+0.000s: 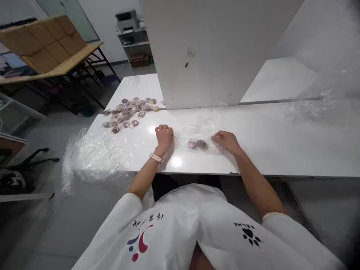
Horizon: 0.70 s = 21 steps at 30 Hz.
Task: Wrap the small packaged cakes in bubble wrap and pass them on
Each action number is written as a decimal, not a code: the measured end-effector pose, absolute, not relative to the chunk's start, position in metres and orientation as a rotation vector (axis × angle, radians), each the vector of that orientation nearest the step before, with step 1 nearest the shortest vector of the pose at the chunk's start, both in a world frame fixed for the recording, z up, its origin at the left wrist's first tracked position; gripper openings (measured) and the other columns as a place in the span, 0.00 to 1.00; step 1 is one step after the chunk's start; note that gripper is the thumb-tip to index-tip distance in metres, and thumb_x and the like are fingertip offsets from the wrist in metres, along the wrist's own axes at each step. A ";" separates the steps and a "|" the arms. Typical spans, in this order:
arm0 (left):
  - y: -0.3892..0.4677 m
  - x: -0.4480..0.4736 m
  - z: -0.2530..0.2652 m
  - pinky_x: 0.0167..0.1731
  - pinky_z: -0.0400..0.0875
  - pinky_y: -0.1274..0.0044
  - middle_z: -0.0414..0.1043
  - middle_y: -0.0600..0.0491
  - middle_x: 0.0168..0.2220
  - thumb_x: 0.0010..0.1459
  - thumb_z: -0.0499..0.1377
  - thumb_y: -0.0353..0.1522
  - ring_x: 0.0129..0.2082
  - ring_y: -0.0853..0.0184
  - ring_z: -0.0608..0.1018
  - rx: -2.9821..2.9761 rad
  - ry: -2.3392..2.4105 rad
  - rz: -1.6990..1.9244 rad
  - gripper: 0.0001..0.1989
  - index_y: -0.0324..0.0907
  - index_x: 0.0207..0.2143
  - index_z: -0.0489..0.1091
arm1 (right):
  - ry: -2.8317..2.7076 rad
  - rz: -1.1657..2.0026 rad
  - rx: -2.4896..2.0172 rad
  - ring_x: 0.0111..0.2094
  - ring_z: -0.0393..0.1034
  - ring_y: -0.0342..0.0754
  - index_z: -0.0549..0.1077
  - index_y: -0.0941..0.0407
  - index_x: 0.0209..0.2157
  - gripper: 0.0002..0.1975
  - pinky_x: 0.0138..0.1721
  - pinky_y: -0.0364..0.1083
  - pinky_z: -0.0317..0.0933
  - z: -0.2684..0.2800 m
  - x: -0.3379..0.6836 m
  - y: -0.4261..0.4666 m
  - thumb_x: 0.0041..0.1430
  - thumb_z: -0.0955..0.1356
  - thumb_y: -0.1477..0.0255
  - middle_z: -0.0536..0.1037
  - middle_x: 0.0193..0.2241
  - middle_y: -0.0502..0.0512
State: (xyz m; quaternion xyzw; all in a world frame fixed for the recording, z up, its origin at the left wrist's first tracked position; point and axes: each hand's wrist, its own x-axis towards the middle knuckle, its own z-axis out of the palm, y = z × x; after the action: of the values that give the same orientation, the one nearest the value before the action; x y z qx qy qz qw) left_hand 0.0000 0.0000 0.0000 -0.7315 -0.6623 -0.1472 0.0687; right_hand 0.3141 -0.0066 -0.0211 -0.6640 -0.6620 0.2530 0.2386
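A clear plastic bag (197, 131) lies on the white table between my hands, with a pinkish round piece (192, 144) and a dark round piece (201, 144) inside it. My left hand (165, 137) has its fingers curled down at the bag's left end; what the fingertips grip is partly hidden. At the right end, my right hand (227, 141) pinches the plastic between thumb and fingers. Away to the left, several small wrapped round pieces (127, 112) are spread in a loose cluster.
A heap of clear plastic bags (95, 150) hangs over the table's left front edge. More clear plastic (323, 107) lies at the right. A tall white panel (213, 56) rises behind the table (270, 138). A wooden table (64, 67) stands at the far left.
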 end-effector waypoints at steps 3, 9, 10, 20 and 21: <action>-0.009 0.025 0.011 0.57 0.59 0.55 0.69 0.40 0.55 0.59 0.54 0.23 0.58 0.50 0.68 -2.250 -1.836 -0.720 0.12 0.40 0.44 0.72 | -1.876 0.702 -1.938 0.37 0.72 0.50 0.77 0.53 0.32 0.11 0.35 0.45 0.58 -0.018 0.306 0.003 0.56 0.68 0.60 0.80 0.33 0.52; -0.040 0.052 -0.011 0.57 0.66 0.62 0.69 0.45 0.58 0.62 0.58 0.31 0.59 0.56 0.69 -3.115 -1.175 -0.623 0.19 0.44 0.56 0.65 | -1.941 -0.004 -1.699 0.52 0.66 0.62 0.75 0.56 0.49 0.16 0.50 0.58 0.57 -0.004 0.292 -0.019 0.63 0.65 0.67 0.75 0.50 0.65; -0.041 0.052 -0.016 0.57 0.66 0.62 0.68 0.45 0.60 0.62 0.58 0.31 0.60 0.56 0.69 -3.138 -1.200 -0.641 0.20 0.43 0.57 0.64 | -1.984 -0.022 -1.585 0.53 0.65 0.61 0.74 0.56 0.51 0.17 0.52 0.58 0.57 -0.004 0.290 -0.026 0.64 0.64 0.66 0.74 0.52 0.64; -0.028 0.045 0.004 0.33 0.68 0.75 0.76 0.54 0.31 0.64 0.58 0.38 0.32 0.64 0.77 -3.135 -2.079 -0.845 0.13 0.44 0.48 0.68 | -2.079 0.531 -1.470 0.38 0.73 0.53 0.77 0.52 0.44 0.21 0.42 0.51 0.63 -0.034 0.286 -0.048 0.69 0.57 0.58 0.81 0.35 0.55; -0.032 0.045 0.008 0.30 0.67 0.76 0.75 0.55 0.28 0.63 0.59 0.40 0.29 0.65 0.76 -3.143 -2.197 -0.843 0.15 0.44 0.48 0.67 | -2.063 0.624 -1.512 0.33 0.72 0.51 0.77 0.52 0.41 0.21 0.38 0.50 0.63 -0.032 0.287 -0.050 0.68 0.58 0.56 0.80 0.31 0.53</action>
State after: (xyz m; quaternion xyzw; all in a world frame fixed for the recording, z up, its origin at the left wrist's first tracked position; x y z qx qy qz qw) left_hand 0.0447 -0.0318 0.0077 -0.7397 -0.5170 -0.1983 -0.3824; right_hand 0.2872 -0.0498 -0.0315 -0.5559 -0.7584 0.2293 0.2517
